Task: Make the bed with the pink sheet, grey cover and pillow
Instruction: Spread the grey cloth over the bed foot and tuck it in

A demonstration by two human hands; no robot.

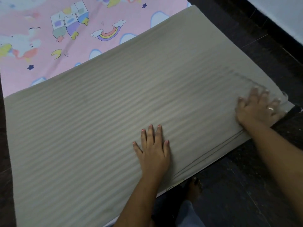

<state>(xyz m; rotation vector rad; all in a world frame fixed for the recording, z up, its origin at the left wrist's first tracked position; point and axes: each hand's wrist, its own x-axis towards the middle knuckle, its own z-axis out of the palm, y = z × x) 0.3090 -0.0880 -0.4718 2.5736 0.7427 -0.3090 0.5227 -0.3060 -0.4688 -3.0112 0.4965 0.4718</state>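
The pink sheet [78, 59] shows beyond the far edge of the grey cover [98, 120]. It is thin cotton printed with clouds, a rainbow and cartoon figures, and it lies flat on the bed. The cover is spread over the sheet as a broad rectangle of soft woven cloth with fine tone-on-tone stripes, and its long axis follows those stripes. The left hand [154, 151] rests on the cover near its hemmed near edge, palm down, fingers straight and slightly fanned, gripping nothing. The right hand [259, 108] sits at the cover's right-hand corner. It is blurred, so its hold is hard to read, but its fingers seem spread flat on the cloth rather than pinching it. Most of the cover lies left of both hands, so the left hand is nearer for smoothing that way along the stripes. Past the cover's right edge is dark tiled floor [246, 185]. No pillow is in view.
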